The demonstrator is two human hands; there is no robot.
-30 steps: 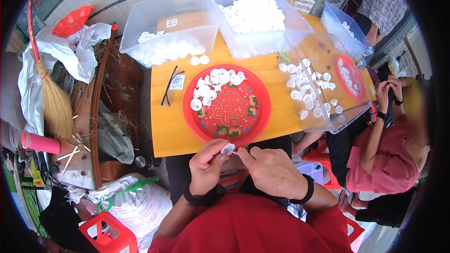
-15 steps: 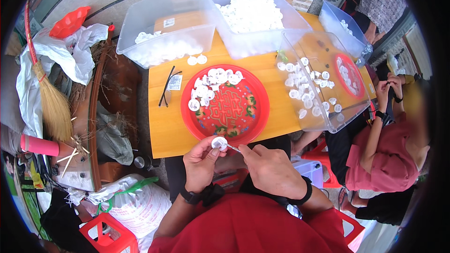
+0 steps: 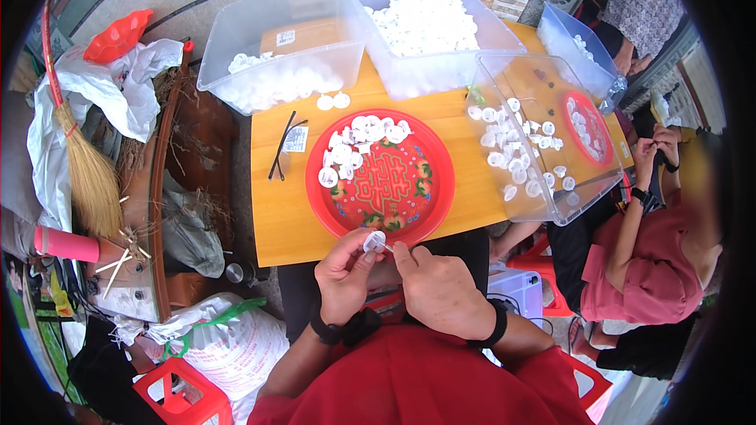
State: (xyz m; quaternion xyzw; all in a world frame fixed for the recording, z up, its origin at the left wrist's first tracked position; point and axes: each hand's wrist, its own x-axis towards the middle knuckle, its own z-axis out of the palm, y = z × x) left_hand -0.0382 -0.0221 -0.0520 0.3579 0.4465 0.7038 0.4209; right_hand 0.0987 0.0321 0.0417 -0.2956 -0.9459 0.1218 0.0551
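Note:
My left hand pinches a small round white plastic piece between thumb and fingers, just off the near rim of a red round tray. From the right, my right hand grips a thin metal tool whose tip meets the white piece. Whether the tool is a pick or tweezers is hidden by the fingers. A heap of similar white pieces lies along the tray's far and left side, over a floral pattern.
Clear plastic bins of white pieces line the table's far side. Glasses lie left of the tray. At right a transparent lid-like bin overlies loose pieces. A co-worker in a pink top sits beyond, hands together.
Both my hands have shifted slightly right. The white piece is turned more edge-on, and the tool's tip stays against it.

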